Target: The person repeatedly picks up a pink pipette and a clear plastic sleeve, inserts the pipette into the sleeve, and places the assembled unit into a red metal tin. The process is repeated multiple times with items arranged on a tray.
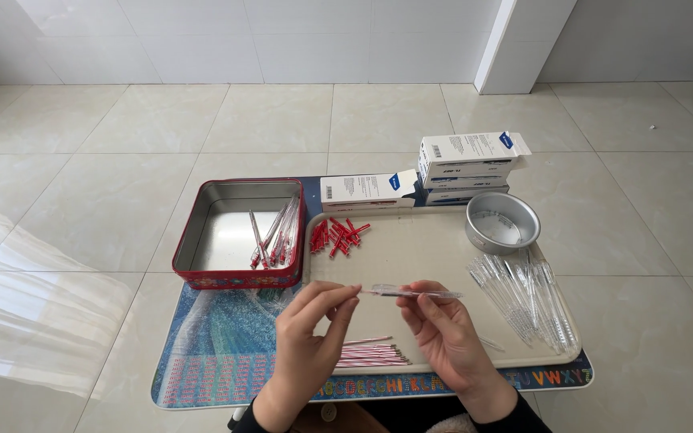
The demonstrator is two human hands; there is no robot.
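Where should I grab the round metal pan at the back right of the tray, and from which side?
Take the round metal pan by its rim, from above. It stands upright and open-topped, with thin walls that thumb and fingers can pinch. The near-left rim looks easiest: white boxes crowd the far side and clear pen barrels lie just in front.

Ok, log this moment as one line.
left hand: pinches refill tip | right hand: holds clear plastic pen barrel | below: beige plastic tray | red rectangular tin: finished pens

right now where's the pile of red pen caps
In the head view, the red caps lie at the far left corner of the beige tray, just right of the red tin and in front of a white box.
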